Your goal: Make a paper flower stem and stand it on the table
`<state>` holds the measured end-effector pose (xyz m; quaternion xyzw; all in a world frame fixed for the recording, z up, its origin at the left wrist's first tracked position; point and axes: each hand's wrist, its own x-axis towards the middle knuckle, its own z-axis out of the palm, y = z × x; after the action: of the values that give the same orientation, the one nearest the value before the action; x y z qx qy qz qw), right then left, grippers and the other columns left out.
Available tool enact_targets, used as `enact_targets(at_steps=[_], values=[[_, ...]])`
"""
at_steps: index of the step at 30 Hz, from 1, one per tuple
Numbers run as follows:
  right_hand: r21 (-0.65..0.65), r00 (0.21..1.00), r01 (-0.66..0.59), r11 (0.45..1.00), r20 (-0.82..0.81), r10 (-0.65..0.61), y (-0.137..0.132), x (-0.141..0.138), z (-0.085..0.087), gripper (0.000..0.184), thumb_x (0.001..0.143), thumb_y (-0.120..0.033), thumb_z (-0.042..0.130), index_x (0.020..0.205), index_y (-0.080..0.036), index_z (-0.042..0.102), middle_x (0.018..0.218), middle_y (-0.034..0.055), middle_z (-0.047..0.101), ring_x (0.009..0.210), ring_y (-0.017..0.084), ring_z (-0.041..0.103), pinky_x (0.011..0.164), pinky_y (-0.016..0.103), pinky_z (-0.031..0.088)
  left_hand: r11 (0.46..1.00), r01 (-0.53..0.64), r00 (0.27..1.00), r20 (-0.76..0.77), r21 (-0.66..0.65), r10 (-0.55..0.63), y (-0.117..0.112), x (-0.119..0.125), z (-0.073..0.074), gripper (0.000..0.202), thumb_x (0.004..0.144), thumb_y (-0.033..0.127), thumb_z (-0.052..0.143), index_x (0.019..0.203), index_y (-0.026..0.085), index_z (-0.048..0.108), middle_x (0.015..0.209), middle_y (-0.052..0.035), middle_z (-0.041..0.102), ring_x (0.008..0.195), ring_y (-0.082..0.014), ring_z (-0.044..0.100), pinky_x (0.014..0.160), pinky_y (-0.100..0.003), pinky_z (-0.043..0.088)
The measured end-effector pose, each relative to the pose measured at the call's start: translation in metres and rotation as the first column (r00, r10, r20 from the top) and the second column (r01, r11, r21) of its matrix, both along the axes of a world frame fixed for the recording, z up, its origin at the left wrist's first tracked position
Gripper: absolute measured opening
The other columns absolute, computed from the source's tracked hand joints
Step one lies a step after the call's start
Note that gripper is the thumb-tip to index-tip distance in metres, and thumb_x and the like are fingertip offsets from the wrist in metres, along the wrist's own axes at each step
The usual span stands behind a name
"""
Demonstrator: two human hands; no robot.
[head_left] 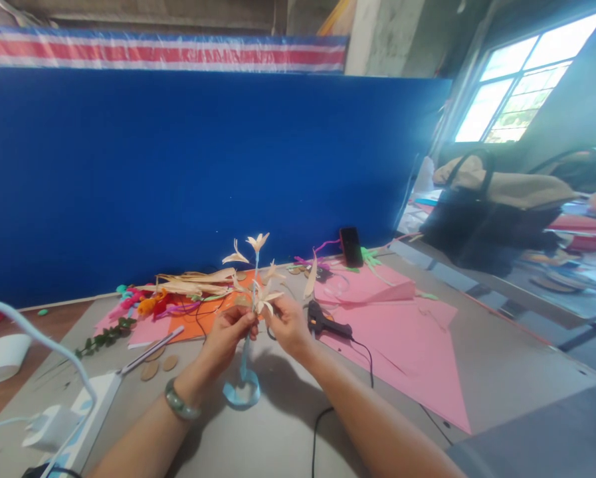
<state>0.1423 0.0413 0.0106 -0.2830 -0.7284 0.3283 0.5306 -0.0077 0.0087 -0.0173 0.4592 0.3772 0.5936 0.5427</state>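
Between my two hands stands a handmade flower stem (256,265) wrapped in pale blue tape, with several cream husk-like flowers on it. My left hand (234,332) pinches the stem below the lowest flowers. Fingers of my right hand (290,325) are closed at the base of a cream flower (266,296) on the stem's right side. A strip of light blue tape (242,392) hangs from the stem and curls on the table beneath. Just right of my right hand lies a black glue gun (327,323).
Pink paper sheets (402,345) cover the right of the table; a phone (350,247) leans by the blue partition (202,166). Dried husks (193,284), orange paper (202,318), a green sprig (105,336), a utility knife (152,350) and wooden discs (149,370) lie left. A power strip (91,425) sits nearer.
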Motion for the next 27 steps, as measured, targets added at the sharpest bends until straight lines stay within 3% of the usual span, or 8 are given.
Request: enact_targets(at_steps=[14, 23, 27], values=[[-0.1, 0.992, -0.126, 0.987, 0.017, 0.128, 0.001, 0.004, 0.003, 0.021, 0.087, -0.03, 0.055, 0.073, -0.016, 0.06, 0.053, -0.002, 0.052, 0.049, 0.01, 0.045, 0.047, 0.021, 0.036, 0.999, -0.003, 0.998, -0.061, 0.054, 0.006, -0.003, 0.0, 0.003, 0.021, 0.074, 0.035, 0.072, 0.071, 0.016, 0.063, 0.055, 0.0002, 0.061, 0.049, -0.0101, 0.053, 0.053, -0.023, 0.042], [0.082, 0.995, -0.089, 0.993, 0.047, 0.086, 0.003, 0.005, 0.0, 0.012, 0.084, -0.021, 0.055, 0.079, -0.017, 0.065, 0.068, 0.0018, 0.061, 0.064, 0.014, 0.056, 0.059, 0.023, 0.043, 0.999, -0.04, 0.998, -0.04, 0.021, 0.041, -0.007, 0.008, 0.006, 0.021, 0.076, 0.035, 0.069, 0.072, 0.015, 0.063, 0.053, 0.0009, 0.059, 0.047, -0.0091, 0.05, 0.051, -0.022, 0.037], [0.149, 0.994, -0.104, 0.983, 0.049, 0.098, 0.004, 0.005, 0.001, 0.014, 0.084, -0.023, 0.058, 0.073, -0.017, 0.063, 0.07, 0.0032, 0.063, 0.069, 0.015, 0.058, 0.064, 0.025, 0.046, 0.997, -0.073, 0.997, -0.008, -0.038, 0.073, -0.01, 0.011, 0.008, 0.023, 0.075, 0.036, 0.071, 0.074, 0.014, 0.063, 0.053, 0.0007, 0.059, 0.046, -0.0081, 0.048, 0.049, -0.021, 0.033]])
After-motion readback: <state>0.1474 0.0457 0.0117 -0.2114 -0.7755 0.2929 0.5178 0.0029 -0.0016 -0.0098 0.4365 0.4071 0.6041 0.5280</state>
